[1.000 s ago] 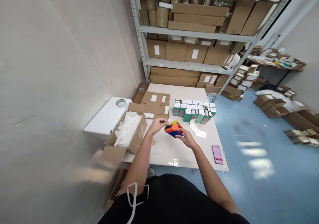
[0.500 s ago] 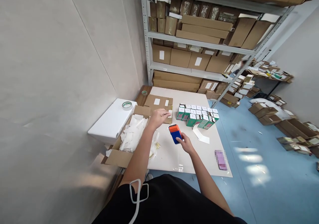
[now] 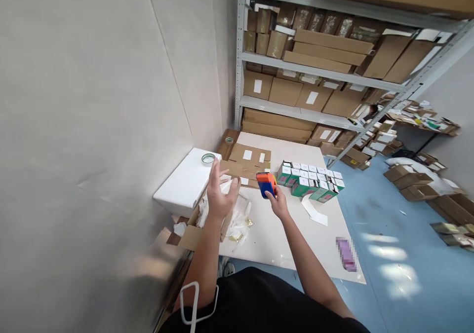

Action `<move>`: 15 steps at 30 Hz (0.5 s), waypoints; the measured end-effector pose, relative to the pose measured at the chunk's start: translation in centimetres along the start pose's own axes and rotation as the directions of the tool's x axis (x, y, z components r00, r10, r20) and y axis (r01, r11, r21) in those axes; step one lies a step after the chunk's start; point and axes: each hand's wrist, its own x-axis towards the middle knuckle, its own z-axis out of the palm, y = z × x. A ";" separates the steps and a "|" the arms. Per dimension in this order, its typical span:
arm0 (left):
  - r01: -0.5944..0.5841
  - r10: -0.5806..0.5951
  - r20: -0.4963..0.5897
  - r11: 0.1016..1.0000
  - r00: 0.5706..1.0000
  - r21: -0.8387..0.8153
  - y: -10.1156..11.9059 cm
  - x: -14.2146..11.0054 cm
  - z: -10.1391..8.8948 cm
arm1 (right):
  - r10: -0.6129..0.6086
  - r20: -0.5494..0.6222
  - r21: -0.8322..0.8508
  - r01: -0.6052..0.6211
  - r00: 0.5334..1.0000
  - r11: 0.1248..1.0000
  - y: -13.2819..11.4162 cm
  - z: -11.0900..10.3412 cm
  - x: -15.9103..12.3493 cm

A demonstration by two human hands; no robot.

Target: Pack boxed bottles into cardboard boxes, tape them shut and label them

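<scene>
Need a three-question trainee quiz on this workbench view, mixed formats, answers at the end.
1. Multiple choice: what is the right hand holding?
A) A purple phone
B) An orange-and-blue handheld plastic tool
C) A green-and-white cardboard carton

2. True or false: the curved strip of white paper lies on the blue floor.

3. Fill in the blank: the round roll of tape with a greenish rim sits on a smooth, flat-topped container coloured ____.

Key: 1. B; 2. False, it lies on the pale tabletop; 3. white.
</scene>
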 end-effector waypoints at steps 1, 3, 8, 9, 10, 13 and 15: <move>0.028 -0.028 -0.065 1.000 0.997 0.001 -0.6 0.3 -1.0 | -0.015 0.021 0.008 0.015 1.000 1.000 -0.5 1.2 0.2; 0.091 -0.088 -0.197 0.996 0.977 0.007 -2.0 0.6 -3.1 | -0.044 0.067 0.016 0.043 0.997 0.999 -1.4 3.8 0.5; 0.202 -0.181 -0.383 0.979 0.906 0.016 -5.3 0.2 -8.2 | -0.120 0.193 -0.010 0.124 0.974 0.992 -3.6 11.3 1.1; 0.214 -0.190 -0.397 0.977 0.898 0.016 -5.8 0.0 -9.2 | -0.143 0.218 -0.021 0.151 0.965 0.988 -3.9 12.9 1.2; 0.225 -0.198 -0.409 0.974 0.891 0.018 -6.1 -0.3 -10.0 | -0.168 0.241 -0.034 0.181 0.956 0.983 -4.1 14.4 1.3; 0.257 -0.215 -0.445 0.966 0.869 0.035 -6.7 -1.2 -12.5 | -0.223 0.320 -0.101 0.267 0.921 0.958 -4.7 19.3 1.6; 0.282 -0.226 -0.472 0.958 0.852 0.050 -6.9 -1.9 -13.9 | -0.227 0.375 -0.166 0.306 0.899 0.938 -5.0 22.7 1.9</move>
